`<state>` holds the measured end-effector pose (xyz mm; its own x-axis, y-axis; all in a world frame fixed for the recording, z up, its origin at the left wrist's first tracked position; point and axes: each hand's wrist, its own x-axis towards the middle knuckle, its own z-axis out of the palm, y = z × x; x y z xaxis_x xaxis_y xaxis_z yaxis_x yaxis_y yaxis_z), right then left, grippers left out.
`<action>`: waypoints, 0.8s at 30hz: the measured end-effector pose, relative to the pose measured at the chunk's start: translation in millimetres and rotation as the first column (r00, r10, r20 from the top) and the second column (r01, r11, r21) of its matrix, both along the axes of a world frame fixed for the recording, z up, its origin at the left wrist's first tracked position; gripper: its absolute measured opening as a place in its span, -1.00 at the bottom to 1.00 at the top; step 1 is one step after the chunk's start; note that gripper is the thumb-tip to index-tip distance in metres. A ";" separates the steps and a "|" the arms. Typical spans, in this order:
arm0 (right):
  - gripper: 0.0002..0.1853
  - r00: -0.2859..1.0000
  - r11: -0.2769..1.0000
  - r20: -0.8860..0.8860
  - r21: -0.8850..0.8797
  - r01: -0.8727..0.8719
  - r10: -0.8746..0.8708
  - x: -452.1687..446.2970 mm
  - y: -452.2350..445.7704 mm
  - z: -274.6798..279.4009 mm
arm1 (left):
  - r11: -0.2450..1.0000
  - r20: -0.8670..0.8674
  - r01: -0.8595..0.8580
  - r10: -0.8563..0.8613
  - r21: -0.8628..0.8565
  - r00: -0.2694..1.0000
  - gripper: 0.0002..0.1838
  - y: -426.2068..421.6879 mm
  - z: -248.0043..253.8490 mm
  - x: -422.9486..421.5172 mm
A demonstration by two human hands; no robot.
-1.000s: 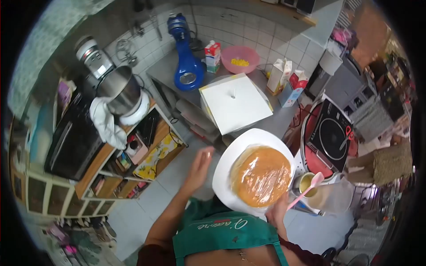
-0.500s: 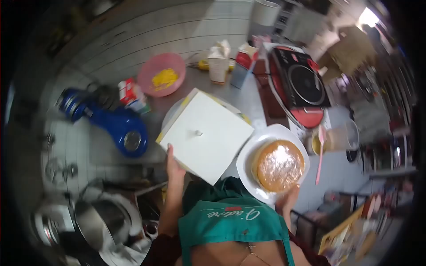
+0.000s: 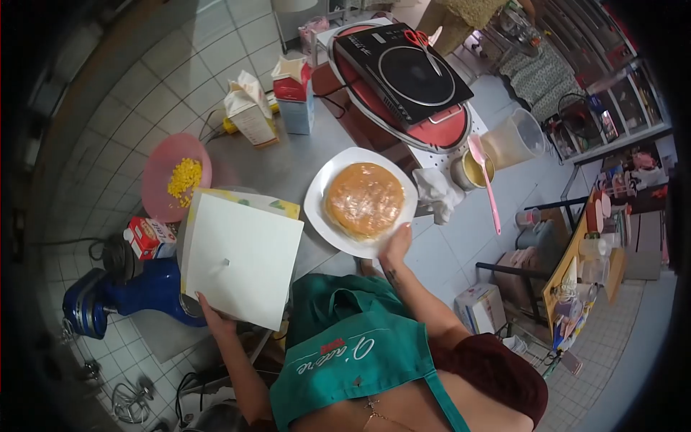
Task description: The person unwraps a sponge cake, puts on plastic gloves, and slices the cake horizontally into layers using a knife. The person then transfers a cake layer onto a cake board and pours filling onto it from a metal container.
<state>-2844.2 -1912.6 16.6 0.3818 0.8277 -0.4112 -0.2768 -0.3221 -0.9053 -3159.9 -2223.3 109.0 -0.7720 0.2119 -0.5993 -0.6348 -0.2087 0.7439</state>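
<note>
My left hand (image 3: 216, 318) is closed on the near edge of a square white box (image 3: 248, 255) with yellow patterned sides, its flat white face toward me. A small spot marks the middle of that face. My right hand (image 3: 394, 248) grips the rim of a white plate (image 3: 322, 225) at its lower right. On the plate is a round golden-brown cake (image 3: 366, 198) with shiny clear wrap over it. Plate and box are close together at the metal table's near side. Part of my left fingers is hidden behind the box.
Behind the box are a pink bowl (image 3: 155, 173) of yellow pieces, a red-and-white carton (image 3: 150, 237) and a blue stand mixer (image 3: 147, 291). Two open cartons (image 3: 250, 111) stand farther back. An induction cooktop (image 3: 407, 72) with red scissors (image 3: 425, 50) is at right, near a pink spatula (image 3: 486, 183).
My view has turned right, so the surroundings shift left and tilt. The plate with the cake has moved farther from my body, toward the cartons. Both hands keep their holds.
</note>
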 end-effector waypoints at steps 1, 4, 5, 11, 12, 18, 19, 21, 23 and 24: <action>-0.56 0.999 1.000 0.039 -0.002 -0.025 0.025 -5.5 0.9 -3.6 | 1.000 -0.016 -0.021 0.021 -0.004 1.000 -0.30 -0.4 2.1 0.6; -0.59 0.984 0.985 0.085 -0.091 -0.148 0.156 -3.1 -9.0 -8.3 | 0.927 -0.307 -0.193 0.090 -0.321 0.947 -0.33 -15.2 15.4 15.9; -0.60 0.966 0.952 -0.012 -0.166 -0.256 0.258 10.6 -13.0 -6.0 | 0.760 -0.548 -0.368 0.018 -0.536 0.836 -0.37 -21.4 21.6 22.5; -0.62 0.619 0.808 0.610 -0.060 -0.586 0.494 88.4 -19.4 24.2 | 0.806 -0.767 -0.212 -0.592 -0.553 -0.247 -0.73 74.9 96.3 159.1; -0.61 0.551 0.755 0.699 0.024 -0.655 0.455 86.4 -3.1 39.3 | 0.699 -0.700 0.134 -0.645 -0.703 -0.306 -0.88 108.2 104.5 180.1; -0.26 0.408 0.523 0.491 -0.117 -0.844 0.769 45.6 100.3 15.4 | 0.674 -0.300 0.601 -0.734 -0.431 0.609 -0.02 229.9 -38.1 221.9; -0.17 0.355 0.468 0.416 -0.211 -0.858 0.837 39.4 107.0 25.2 | 0.701 -0.304 0.620 -0.712 -0.352 0.633 -0.05 239.8 -36.9 218.1; -0.04 0.247 0.350 0.327 -0.312 -0.883 0.912 30.7 117.3 43.6 | 0.712 -0.330 0.631 -0.702 -0.307 0.632 -0.08 248.9 -31.2 214.1; 0.03 0.134 0.241 0.308 -0.339 -0.909 0.942 26.5 119.3 57.1 | 0.688 -0.369 0.615 -0.725 -0.385 0.581 -0.10 247.8 -22.8 213.5; 0.07 0.077 0.185 0.297 -0.353 -0.917 0.952 23.1 120.6 60.8 | 0.747 -0.346 0.596 -0.665 -0.294 0.662 -0.12 248.1 -22.0 212.1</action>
<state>-2821.1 -1792.0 77.4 -0.5692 0.6171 -0.5433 0.6279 -0.1004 -0.7718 -2947.8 -1975.2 87.0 -0.6570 0.6784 -0.3288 -0.2068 0.2572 0.9440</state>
